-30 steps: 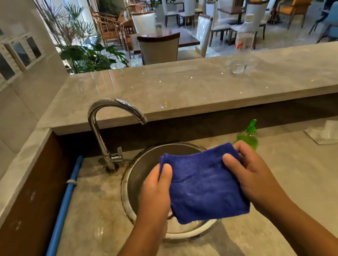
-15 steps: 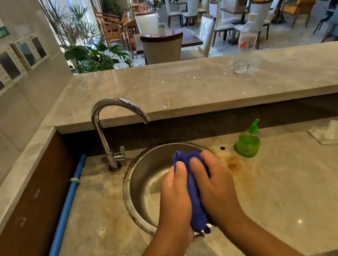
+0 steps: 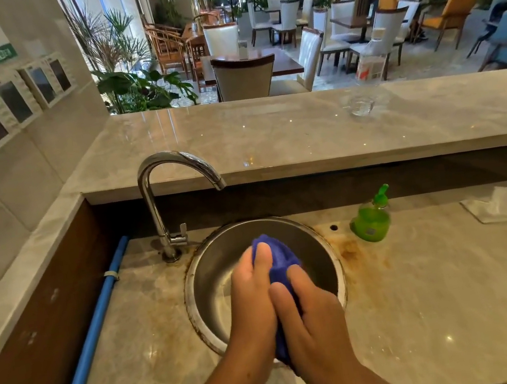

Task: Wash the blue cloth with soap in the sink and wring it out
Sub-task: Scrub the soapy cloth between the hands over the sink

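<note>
Nearest: my left hand (image 3: 252, 295) and my right hand (image 3: 311, 315), pressed together, both clamped on the blue cloth (image 3: 281, 258), which is bunched between my palms over the near side of the round steel sink (image 3: 191, 288).
Behind, left: chrome faucet (image 3: 160, 200); blue pipe (image 3: 92, 336) along the wall.
Right of the sink: green soap bottle (image 3: 371, 221), upright on the counter; further right, a white tissue (image 3: 500, 206).
Far ledge: a clear glass (image 3: 361, 105).
</note>
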Demonstrator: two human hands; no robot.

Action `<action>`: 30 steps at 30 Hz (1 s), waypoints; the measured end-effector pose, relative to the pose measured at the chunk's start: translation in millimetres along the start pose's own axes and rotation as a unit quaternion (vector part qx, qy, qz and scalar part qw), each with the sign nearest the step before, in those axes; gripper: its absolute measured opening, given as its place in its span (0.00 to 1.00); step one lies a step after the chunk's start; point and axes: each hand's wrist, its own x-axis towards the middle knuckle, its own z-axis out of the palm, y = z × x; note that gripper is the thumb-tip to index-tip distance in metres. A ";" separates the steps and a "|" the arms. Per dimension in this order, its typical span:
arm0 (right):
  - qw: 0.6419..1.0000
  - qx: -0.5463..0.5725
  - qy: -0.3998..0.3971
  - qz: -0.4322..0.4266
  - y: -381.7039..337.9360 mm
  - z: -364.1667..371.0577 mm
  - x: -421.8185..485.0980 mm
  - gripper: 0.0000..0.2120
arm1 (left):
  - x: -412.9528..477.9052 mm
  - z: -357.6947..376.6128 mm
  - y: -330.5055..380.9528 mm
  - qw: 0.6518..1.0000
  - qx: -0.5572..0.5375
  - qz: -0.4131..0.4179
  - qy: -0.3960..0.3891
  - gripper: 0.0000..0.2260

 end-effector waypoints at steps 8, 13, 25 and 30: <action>0.944 0.217 0.033 0.245 52.0 -13.3 55.6 0.14 | -10.1 -1.6 5.5 0.998 -0.053 -0.028 -0.035 0.11; 0.948 0.243 0.037 0.203 37.9 -42.2 52.9 0.10 | 19.4 -28.5 -2.6 0.996 0.058 -0.001 0.063 0.09; 0.996 0.029 0.070 -0.043 -7.8 -5.0 20.9 0.11 | -18.5 8.6 2.4 0.999 -0.020 -0.002 0.027 0.14; 0.979 0.149 0.116 0.074 1.5 -13.1 35.4 0.14 | -31.6 9.5 13.2 0.993 0.056 0.097 -0.039 0.09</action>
